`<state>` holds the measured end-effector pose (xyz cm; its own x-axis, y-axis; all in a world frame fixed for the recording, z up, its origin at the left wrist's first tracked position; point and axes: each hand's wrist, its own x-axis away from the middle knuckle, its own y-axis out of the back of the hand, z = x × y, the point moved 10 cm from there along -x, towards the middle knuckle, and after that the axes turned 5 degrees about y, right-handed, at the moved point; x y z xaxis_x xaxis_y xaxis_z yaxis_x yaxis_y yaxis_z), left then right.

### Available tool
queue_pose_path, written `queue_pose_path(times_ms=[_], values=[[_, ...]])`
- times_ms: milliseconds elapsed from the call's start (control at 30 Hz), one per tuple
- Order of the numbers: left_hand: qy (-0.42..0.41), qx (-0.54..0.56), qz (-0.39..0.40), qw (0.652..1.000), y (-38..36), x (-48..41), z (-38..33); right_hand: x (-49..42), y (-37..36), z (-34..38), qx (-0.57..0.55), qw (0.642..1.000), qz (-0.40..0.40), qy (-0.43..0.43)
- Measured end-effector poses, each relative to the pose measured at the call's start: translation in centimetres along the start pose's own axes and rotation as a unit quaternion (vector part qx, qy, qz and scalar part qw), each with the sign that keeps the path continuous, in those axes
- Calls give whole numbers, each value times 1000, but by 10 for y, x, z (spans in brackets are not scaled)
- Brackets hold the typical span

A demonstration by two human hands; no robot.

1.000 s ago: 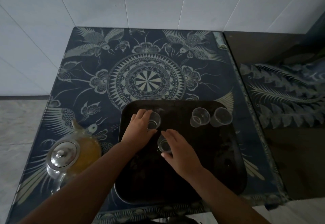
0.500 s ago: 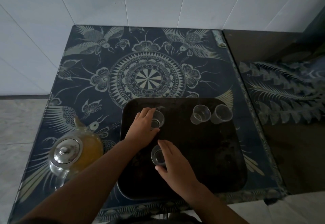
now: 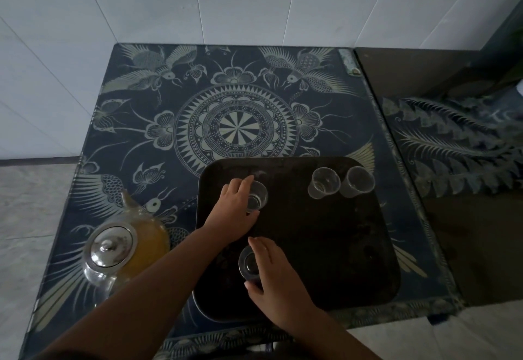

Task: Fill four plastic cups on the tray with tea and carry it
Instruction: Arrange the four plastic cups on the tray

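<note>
Two hands reach onto the dark tray (image 3: 353, 260). The left hand (image 3: 235, 209) curls around a clear cup (image 3: 257, 198) at 10 o'clock on the tray. The right hand (image 3: 278, 277) curls around another cup (image 3: 249, 264) at 7 o'clock. Two more empty cups (image 3: 323, 183) stand together at 1 o'clock. The teapot (image 3: 121, 249) sits on the tabletop (image 3: 325, 99), left of the tray.

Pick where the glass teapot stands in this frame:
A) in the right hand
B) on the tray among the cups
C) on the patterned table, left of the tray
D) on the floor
C: the glass teapot sits on the patterned table, left of the dark tray, untouched by either hand.
</note>
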<state>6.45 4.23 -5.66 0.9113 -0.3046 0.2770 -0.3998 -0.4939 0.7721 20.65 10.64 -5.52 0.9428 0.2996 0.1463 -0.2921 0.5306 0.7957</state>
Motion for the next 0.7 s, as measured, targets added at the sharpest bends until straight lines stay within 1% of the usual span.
queue_pose_path(times_ms=[400, 533, 700], values=[[0, 15, 7, 1000, -2, 5, 4, -1, -2, 0, -2, 1000, 14, 5], [7, 18, 6, 1000, -2, 8, 7, -3, 7, 2, -15, 1000, 2, -7], [16, 10, -13, 1000, 6, 12, 7, -4, 24, 4, -5, 999, -36, -18]])
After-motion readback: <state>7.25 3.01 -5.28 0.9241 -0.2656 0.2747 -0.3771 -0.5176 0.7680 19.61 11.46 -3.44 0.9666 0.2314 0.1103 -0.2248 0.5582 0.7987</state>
